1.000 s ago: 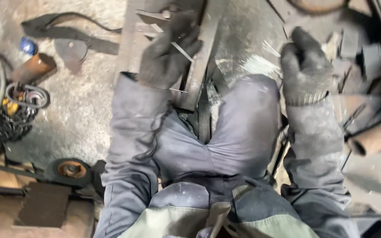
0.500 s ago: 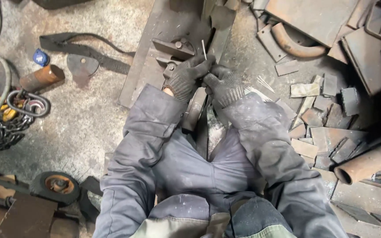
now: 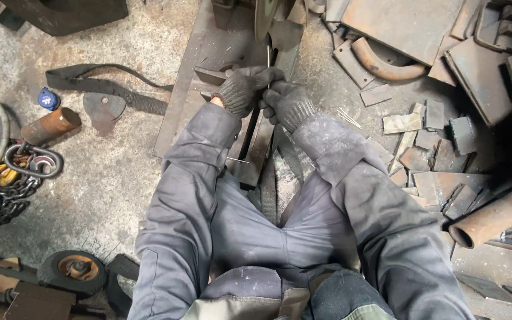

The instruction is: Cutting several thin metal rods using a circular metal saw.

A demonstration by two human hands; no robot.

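Pinching thin rod (image 3: pixel 268 62) between left hand (image 3: pixel 245 89), right hand (image 3: pixel 287 102).

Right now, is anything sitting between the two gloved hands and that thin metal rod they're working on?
Nothing visible does. The left hand and the right hand are side by side, both closed around the lower part of the thin metal rod, which stands upright above them over the steel plate.

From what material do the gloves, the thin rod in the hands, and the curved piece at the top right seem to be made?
The gloves, on the left hand and right hand, look like dark knitted fabric: ribbed cuffs, soft fuzzy surface. The thin rod seems bare metal, straight and pale grey. The curved piece looks like rusty steel: orange-brown, matte crust.
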